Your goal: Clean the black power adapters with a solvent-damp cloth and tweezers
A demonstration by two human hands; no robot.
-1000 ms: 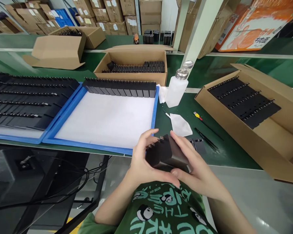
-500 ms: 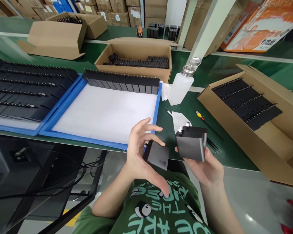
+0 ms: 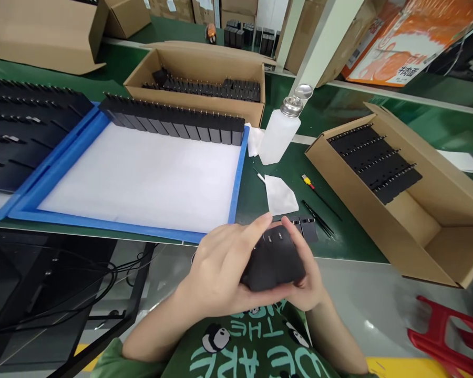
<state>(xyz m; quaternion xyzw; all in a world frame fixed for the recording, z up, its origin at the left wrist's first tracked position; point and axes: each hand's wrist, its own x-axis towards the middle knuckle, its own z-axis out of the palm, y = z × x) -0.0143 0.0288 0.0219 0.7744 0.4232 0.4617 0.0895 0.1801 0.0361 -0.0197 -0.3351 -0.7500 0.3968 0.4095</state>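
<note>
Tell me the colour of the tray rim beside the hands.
The tray rim is blue, seen in the head view.

Black chargers [image 3: 274,257], blue-rimmed tray [image 3: 236,178], seemingly panda-print green shirt [image 3: 256,352].

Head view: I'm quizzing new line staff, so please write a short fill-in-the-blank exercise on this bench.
1. Both hands hold a ____ charger block.
2. The row of chargers stands in a tray with a ____ rim.
3. The white bottle has a ____ cap.
4. The box at right is made of ____.

Missing words: black; blue; metal; cardboard
</note>
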